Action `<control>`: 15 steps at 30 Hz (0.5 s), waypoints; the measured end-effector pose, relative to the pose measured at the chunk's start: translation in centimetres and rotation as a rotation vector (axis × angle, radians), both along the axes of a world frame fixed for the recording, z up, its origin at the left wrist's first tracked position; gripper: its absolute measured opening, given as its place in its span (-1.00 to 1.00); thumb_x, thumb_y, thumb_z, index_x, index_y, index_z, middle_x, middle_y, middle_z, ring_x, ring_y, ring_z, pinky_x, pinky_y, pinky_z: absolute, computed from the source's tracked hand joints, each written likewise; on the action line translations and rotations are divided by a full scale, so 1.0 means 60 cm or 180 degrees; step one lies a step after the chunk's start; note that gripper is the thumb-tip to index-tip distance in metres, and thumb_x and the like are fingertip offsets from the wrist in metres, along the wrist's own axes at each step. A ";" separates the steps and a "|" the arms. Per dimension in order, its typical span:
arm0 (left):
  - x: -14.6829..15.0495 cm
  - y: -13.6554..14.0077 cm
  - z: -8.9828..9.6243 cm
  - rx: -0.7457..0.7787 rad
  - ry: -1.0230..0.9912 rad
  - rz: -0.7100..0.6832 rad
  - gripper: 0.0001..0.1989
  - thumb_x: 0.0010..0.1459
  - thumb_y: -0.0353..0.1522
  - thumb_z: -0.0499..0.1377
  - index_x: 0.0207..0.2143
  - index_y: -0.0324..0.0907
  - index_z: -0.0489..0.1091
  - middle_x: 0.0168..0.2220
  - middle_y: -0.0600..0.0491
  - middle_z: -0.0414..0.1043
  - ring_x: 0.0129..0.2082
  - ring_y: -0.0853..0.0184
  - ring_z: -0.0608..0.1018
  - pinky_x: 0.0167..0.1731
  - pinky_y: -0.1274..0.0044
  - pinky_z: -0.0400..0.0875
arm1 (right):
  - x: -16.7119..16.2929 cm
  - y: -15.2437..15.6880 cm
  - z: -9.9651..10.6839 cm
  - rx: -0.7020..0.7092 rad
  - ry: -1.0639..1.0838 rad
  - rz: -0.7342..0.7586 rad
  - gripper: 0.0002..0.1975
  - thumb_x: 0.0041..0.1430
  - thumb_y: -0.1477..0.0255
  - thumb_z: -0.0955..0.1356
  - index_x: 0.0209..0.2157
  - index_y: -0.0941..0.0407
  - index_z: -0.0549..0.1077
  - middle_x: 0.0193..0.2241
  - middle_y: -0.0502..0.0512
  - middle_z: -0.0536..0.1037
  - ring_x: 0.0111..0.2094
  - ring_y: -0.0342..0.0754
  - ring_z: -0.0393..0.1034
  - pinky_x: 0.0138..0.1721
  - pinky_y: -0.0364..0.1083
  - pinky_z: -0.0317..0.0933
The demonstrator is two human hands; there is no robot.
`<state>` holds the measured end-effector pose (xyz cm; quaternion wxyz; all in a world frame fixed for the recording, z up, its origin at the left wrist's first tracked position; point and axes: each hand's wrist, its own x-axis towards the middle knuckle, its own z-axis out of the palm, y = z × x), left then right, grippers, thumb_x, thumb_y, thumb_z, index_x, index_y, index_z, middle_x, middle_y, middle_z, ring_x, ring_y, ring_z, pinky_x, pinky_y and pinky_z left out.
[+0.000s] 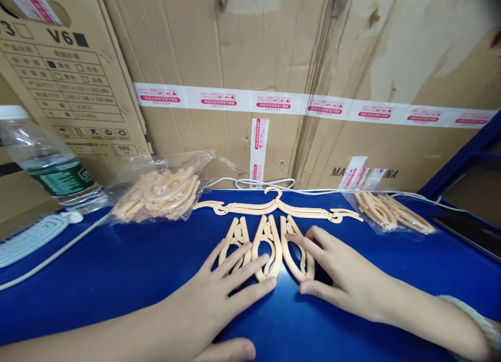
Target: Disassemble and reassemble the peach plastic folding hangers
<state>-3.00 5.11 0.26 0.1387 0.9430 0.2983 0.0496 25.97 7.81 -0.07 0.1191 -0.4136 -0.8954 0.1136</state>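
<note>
Three folded beige plastic hangers lie side by side on the blue tabletop: a left one (222,253), a middle one (278,250) and a right one (287,250). My left hand (219,294) rests with fingers spread over the left and middle hangers, its thumb apart on the table. With my right hand (342,270) I hold the right hanger, index finger on its upper part and thumb at its rounded lower end. The other right fingers are partly hidden. Just behind them, an unfolded hanger (254,209) lies stretched out, hook pointing away from me.
A clear bag of folded hangers (156,192) lies back left, beside a water bottle (58,169) and a pale hairbrush (33,239). Another bagged bundle (391,210) and a dark phone (469,237) are at right. A white cable (235,180) runs along the cardboard (219,137).
</note>
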 end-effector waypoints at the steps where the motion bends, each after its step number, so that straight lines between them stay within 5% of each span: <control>1: -0.001 0.001 -0.003 0.0082 -0.0055 0.0080 -0.29 0.19 -0.15 0.19 0.33 0.11 -0.01 0.36 0.03 -0.01 0.34 -0.13 0.03 0.23 -0.09 -0.17 | 0.002 0.002 -0.002 -0.0003 0.0055 0.0002 -0.35 0.26 0.08 0.29 0.25 0.13 0.17 -0.19 0.22 0.34 -0.22 0.10 0.33 -0.14 0.13 0.33; 7: -0.009 0.019 -0.023 0.0541 -0.0687 0.0385 -0.45 0.18 -0.36 0.16 0.21 0.03 0.16 0.28 -0.01 0.19 0.28 0.07 0.20 0.26 0.07 -0.03 | 0.021 0.009 -0.006 0.0061 0.0630 -0.0172 -0.56 0.35 0.23 0.21 0.18 0.09 0.20 -0.17 0.18 0.34 -0.17 0.06 0.32 -0.14 0.05 0.28; 11: -0.013 0.034 -0.025 0.0630 -0.1069 0.0513 -0.63 0.18 -0.48 0.07 0.04 -0.06 0.28 0.16 -0.07 0.29 0.16 0.11 0.31 0.11 0.22 0.23 | 0.022 0.004 -0.009 0.0318 0.0655 0.0159 -0.57 0.28 0.30 0.28 0.13 0.11 0.22 -0.22 0.16 0.37 -0.21 0.06 0.30 -0.19 0.04 0.26; 15: -0.013 0.038 -0.026 0.0540 -0.0936 0.0477 -0.69 0.23 -0.48 0.04 0.01 -0.06 0.28 0.13 -0.08 0.30 0.13 0.12 0.32 0.09 0.21 0.22 | 0.018 -0.002 -0.018 0.0525 0.0485 0.0324 -0.58 0.23 0.29 0.32 0.08 0.14 0.27 -0.29 0.15 0.35 -0.30 0.07 0.27 -0.27 0.06 0.24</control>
